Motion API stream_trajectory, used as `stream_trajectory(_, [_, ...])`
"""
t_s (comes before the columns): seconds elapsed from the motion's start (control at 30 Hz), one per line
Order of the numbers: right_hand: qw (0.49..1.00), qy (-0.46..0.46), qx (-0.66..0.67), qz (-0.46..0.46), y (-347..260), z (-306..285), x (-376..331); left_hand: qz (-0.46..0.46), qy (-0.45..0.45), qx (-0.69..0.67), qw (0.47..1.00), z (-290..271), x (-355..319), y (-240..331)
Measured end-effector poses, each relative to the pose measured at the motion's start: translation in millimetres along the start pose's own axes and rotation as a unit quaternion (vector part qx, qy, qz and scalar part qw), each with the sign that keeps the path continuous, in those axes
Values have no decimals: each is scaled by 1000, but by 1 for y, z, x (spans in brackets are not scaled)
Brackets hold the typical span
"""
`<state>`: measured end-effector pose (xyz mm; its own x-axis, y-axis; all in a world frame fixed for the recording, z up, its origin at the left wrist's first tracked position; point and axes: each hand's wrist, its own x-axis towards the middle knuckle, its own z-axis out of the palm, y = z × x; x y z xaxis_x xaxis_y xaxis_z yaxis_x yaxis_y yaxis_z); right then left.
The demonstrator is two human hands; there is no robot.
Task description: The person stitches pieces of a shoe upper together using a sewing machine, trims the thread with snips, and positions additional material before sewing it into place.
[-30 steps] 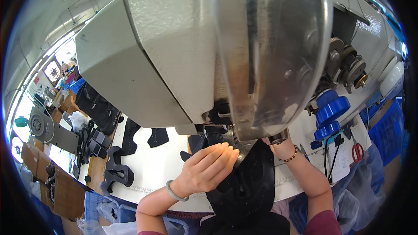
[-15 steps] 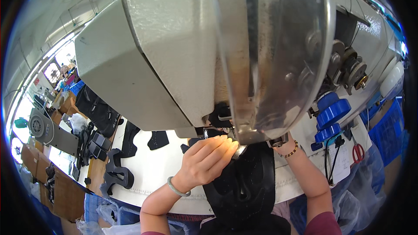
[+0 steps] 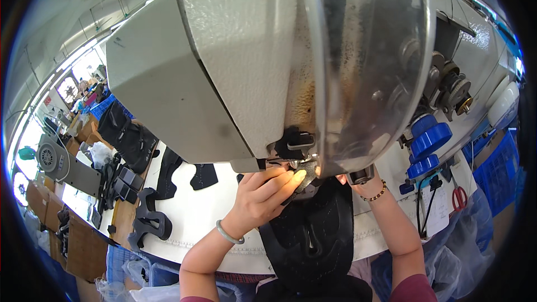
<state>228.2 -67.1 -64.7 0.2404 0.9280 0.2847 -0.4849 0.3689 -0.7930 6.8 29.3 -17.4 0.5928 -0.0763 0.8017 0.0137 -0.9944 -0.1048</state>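
Currently the left hand [image 3: 262, 198] rests flat on a black shoe upper [image 3: 313, 235], fingers together and extended, fingertips [image 3: 296, 176] pressing a small grey part of it right under the needle area of the big grey sewing machine [image 3: 251, 67]. Right hand [image 3: 349, 178] sits mostly hidden behind the machine head, only the wrist with a bead bracelet [image 3: 373, 194] shows, so its grip can't be told. Upper lies on the white table [image 3: 190, 212] between both forearms; more black cut pieces [image 3: 202, 175] lie to the left, blue thread spools [image 3: 429, 141] and red scissors [image 3: 458, 196] to the right.
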Motion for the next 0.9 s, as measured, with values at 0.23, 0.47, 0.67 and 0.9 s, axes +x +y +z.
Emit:
stream_trajectory(0.23, [996, -24, 80, -39, 13, -7, -1, -10, 2, 22, 1000, 0, 1, 1])
stream_trajectory(0.47, [982, -96, 142, -80, 13, -5, -1, -10, 14, 43, 999, -3, 10, 10])
stream_trajectory(0.67, [993, 13, -38, -110, 4, 14, -14, -36, 8, 113, 993, -2, 17, 26])
stream_trajectory(0.9, [992, 8, -1, -128, 1, 28, -24, -19, -5, 131, 991, -3, 19, 30])
